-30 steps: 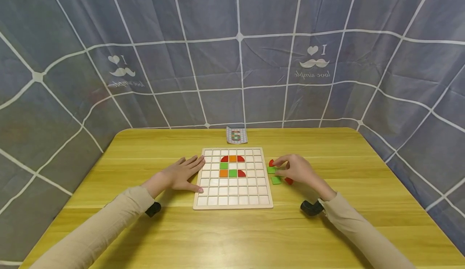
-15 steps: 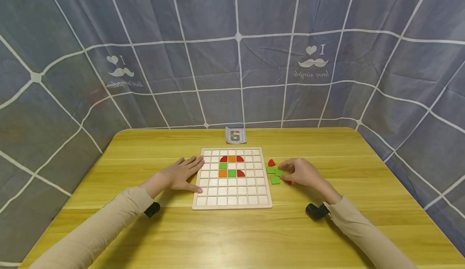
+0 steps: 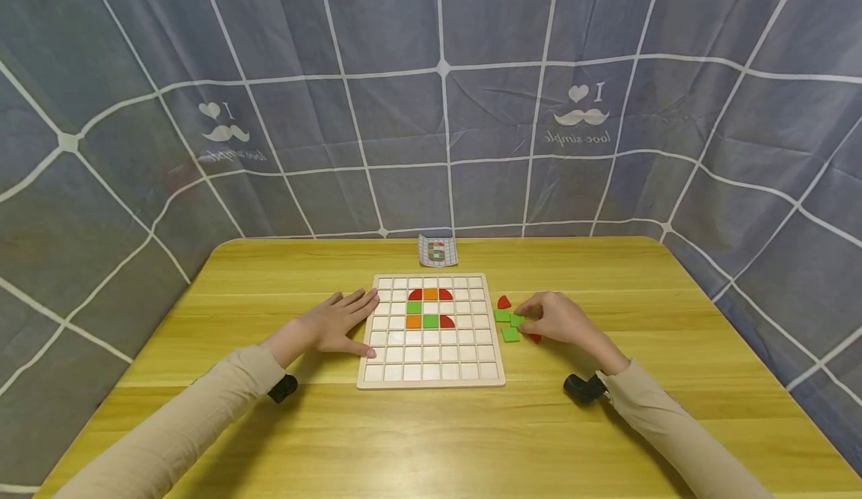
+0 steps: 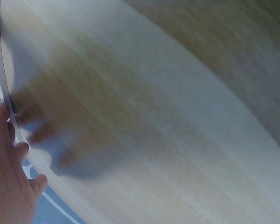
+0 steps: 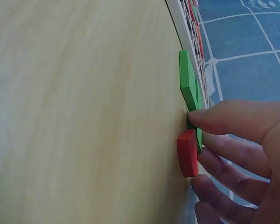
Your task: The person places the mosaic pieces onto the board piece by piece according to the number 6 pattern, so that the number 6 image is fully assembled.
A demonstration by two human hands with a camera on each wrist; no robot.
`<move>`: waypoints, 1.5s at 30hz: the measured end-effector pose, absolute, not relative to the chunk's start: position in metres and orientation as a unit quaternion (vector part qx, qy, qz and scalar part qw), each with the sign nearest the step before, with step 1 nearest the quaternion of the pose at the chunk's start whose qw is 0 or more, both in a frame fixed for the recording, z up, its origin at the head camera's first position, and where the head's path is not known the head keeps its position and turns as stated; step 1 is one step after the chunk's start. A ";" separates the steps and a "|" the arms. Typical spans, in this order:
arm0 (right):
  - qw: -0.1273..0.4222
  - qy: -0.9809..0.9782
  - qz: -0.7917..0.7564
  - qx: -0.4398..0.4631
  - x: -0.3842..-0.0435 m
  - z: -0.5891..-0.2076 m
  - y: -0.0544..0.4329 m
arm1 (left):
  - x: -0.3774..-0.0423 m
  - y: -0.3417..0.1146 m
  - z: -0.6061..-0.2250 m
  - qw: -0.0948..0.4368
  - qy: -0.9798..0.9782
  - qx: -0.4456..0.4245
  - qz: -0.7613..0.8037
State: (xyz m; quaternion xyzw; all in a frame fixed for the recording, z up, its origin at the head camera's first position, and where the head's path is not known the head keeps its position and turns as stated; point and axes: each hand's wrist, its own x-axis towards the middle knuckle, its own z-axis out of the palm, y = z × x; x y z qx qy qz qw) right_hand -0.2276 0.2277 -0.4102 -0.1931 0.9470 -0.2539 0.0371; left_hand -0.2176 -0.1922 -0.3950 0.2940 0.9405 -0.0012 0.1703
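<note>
My left hand [image 3: 337, 327] lies flat, fingers spread, on the left rim of a pale wooden grid board [image 3: 431, 383]; the left wrist view catches part of that hand [image 4: 11, 172] at the board's edge. Beside the board's right rim, my right hand [image 3: 555, 318] pinches a green square tile [image 3: 516, 320] between thumb and fingers, the tile low at the tabletop. Two more green tiles lie left of it, one upper [image 3: 502, 315] and one lower [image 3: 510, 334]. A red quarter-round tile [image 5: 187, 154] sits close under the right fingers, mostly covered in the head view.
Another red quarter-round tile [image 3: 503, 302] lies above the green ones. Red, orange [image 3: 431, 295] and green tiles fill several cells of the board's upper middle. Behind the board is a small printed pattern card [image 3: 438, 251]. A grey checked curtain [image 3: 404, 125] surrounds the wooden table [image 3: 431, 439].
My right hand has shifted slightly right, off the upper red tile, and its fingers have come onto the rightmost green tile. The left hand stays where it was.
</note>
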 end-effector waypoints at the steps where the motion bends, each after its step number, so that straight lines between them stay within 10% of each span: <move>1: 0.037 0.947 -0.254 -0.193 -0.228 -0.410 0.228 | -0.218 -0.192 -0.395 0.170 0.941 0.294 -0.001; 45: 0.035 0.935 -0.268 -0.229 -0.218 -0.403 0.183 | -0.216 -0.191 -0.392 0.171 0.941 0.292 -0.006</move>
